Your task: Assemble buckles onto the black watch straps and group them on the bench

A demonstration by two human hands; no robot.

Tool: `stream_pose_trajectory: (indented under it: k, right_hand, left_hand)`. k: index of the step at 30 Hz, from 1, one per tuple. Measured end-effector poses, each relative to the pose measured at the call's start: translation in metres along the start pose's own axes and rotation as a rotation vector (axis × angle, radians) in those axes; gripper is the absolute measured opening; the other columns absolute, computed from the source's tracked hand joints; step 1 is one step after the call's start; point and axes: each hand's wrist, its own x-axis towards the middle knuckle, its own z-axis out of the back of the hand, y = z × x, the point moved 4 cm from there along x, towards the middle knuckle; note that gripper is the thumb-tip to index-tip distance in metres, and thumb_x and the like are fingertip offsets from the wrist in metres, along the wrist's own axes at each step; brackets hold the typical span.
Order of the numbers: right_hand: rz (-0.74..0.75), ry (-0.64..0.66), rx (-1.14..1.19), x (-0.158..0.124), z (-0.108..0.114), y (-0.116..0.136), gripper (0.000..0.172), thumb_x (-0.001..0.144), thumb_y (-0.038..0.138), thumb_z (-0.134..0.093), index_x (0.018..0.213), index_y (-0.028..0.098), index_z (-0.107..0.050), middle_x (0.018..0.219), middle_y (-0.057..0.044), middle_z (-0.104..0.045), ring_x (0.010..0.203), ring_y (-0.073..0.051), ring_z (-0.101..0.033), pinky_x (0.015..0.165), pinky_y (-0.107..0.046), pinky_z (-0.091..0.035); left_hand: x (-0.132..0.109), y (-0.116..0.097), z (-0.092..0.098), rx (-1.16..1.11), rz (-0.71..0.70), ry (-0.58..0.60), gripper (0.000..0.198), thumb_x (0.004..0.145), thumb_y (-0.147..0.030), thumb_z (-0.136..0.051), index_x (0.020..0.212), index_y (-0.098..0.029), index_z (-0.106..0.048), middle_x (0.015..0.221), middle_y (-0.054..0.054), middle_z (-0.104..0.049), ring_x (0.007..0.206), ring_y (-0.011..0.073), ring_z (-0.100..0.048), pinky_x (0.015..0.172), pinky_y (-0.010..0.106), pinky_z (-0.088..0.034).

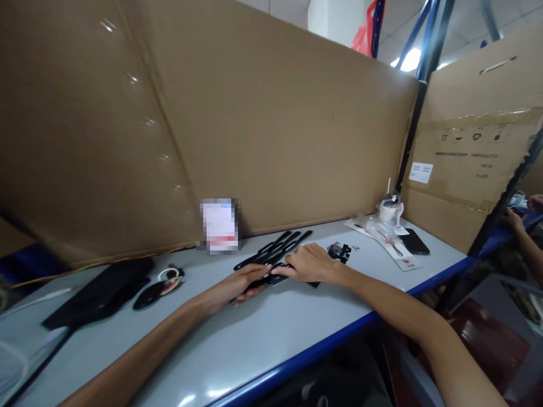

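Grey worktable (271, 345) with a blue front edge lies under the right hand (309, 263) and extends to either side of it. Behind the hand, a tall brown cardboard sheet (254, 124) stands on edge as a back wall. It is creased, with a row of shiny spots (148, 121) up and to the left of the left hand (244, 282). Well right of the right hand sits a large cardboard carton (475, 158) with a white label (421, 172) on its face. A blue rack upright (424, 62) rises between sheet and carton. High above and right of the hand is a bright ceiling light (409, 59). Below table level, right of the hand, is a dim reddish-brown surface (496, 339).
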Motion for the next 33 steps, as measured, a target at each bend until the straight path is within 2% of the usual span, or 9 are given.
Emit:
stream_pose_trajectory:
  k: [4,8,13,17,19,21,25,28,33]
  right_hand:
    - [-0.013,-0.004,0.019,0.001,0.006,-0.013,0.073,0.093,0.074,-0.032,0.080,0.016,-0.075,0.080,-0.012,-0.074,0.074,-0.023,-0.068,0.063,-0.028,-0.041]
    - [-0.109,-0.058,0.089,0.001,0.017,-0.062,0.072,0.094,0.073,-0.032,0.082,0.017,-0.077,0.078,-0.008,-0.074,0.070,-0.018,-0.065,0.061,-0.025,-0.036]
    - [-0.566,-0.062,0.055,-0.016,0.015,-0.157,0.076,0.097,0.069,-0.027,0.091,0.013,-0.078,0.087,-0.013,-0.075,0.079,-0.020,-0.067,0.065,-0.024,-0.039]
    - [-0.830,0.035,-0.035,-0.034,-0.007,-0.203,0.069,0.094,0.068,-0.037,0.105,0.013,-0.077,0.108,-0.021,-0.073,0.099,-0.027,-0.068,0.075,-0.027,-0.045]
    - [-0.883,0.057,-0.015,-0.038,-0.019,-0.213,0.068,0.094,0.067,-0.037,0.108,0.013,-0.077,0.112,-0.022,-0.071,0.104,-0.029,-0.067,0.081,-0.030,-0.046]
    - [-0.906,0.072,0.011,-0.038,-0.028,-0.217,0.067,0.094,0.066,-0.039,0.109,0.013,-0.076,0.113,-0.023,-0.070,0.108,-0.030,-0.066,0.084,-0.032,-0.046]
    - [-0.912,0.116,0.022,-0.036,-0.041,-0.219,0.064,0.094,0.063,-0.041,0.114,0.011,-0.074,0.117,-0.023,-0.069,0.110,-0.031,-0.065,0.086,-0.033,-0.046]
    - [-0.900,0.141,0.019,-0.034,-0.044,-0.218,0.061,0.095,0.060,-0.043,0.117,0.011,-0.072,0.120,-0.023,-0.068,0.112,-0.031,-0.064,0.088,-0.033,-0.046]
    - [-0.864,0.151,-0.009,-0.032,-0.041,-0.213,0.049,0.096,0.047,-0.048,0.118,0.009,-0.072,0.122,-0.023,-0.066,0.114,-0.030,-0.063,0.092,-0.032,-0.045]
  left_hand:
    - [0.002,-0.003,-0.001,-0.069,-0.035,-0.040,0.063,0.073,-0.079,-0.055,0.086,-0.017,-0.056,0.049,-0.005,-0.045,0.039,0.0078,-0.031,0.036,0.020,-0.025]
    - [0.007,0.001,0.004,-0.187,-0.058,-0.076,0.066,0.075,-0.079,-0.053,0.089,-0.014,-0.061,0.051,-0.003,-0.050,0.042,0.0109,-0.041,0.039,0.022,-0.035]
    - [0.011,0.005,0.003,-0.134,-0.080,-0.047,0.061,0.079,-0.075,-0.052,0.081,-0.015,-0.061,0.053,-0.001,-0.053,0.043,0.0100,-0.044,0.041,0.021,-0.035]
    - [0.011,0.004,0.000,-0.083,-0.103,-0.050,0.060,0.082,-0.074,-0.047,0.083,-0.015,-0.060,0.053,-0.002,-0.052,0.043,0.0107,-0.043,0.042,0.022,-0.035]
    - [0.011,0.004,0.002,0.000,-0.114,-0.103,0.056,0.087,-0.069,-0.042,0.082,-0.017,-0.060,0.049,-0.004,-0.045,0.040,0.0104,-0.037,0.041,0.022,-0.031]
    - [0.009,0.001,0.009,0.192,-0.178,-0.299,0.049,0.092,-0.059,-0.038,0.079,-0.018,-0.060,0.047,-0.004,-0.042,0.040,0.0115,-0.037,0.044,0.023,-0.031]
    - [-0.004,-0.014,0.014,0.750,-0.377,-0.719,0.029,0.094,-0.035,-0.044,0.100,-0.019,-0.067,0.078,0.004,-0.065,0.072,0.0185,-0.059,0.065,0.028,-0.042]
    - [-0.001,-0.018,0.004,1.014,-0.491,-0.669,0.033,0.094,-0.027,-0.047,0.122,-0.019,-0.064,0.111,0.011,-0.066,0.101,0.0244,-0.058,0.085,0.035,-0.045]
    - [0.013,-0.012,-0.006,1.227,-0.490,-0.490,0.033,0.094,-0.017,-0.047,0.117,-0.023,-0.070,0.117,0.011,-0.066,0.109,0.0274,-0.054,0.089,0.041,-0.042]
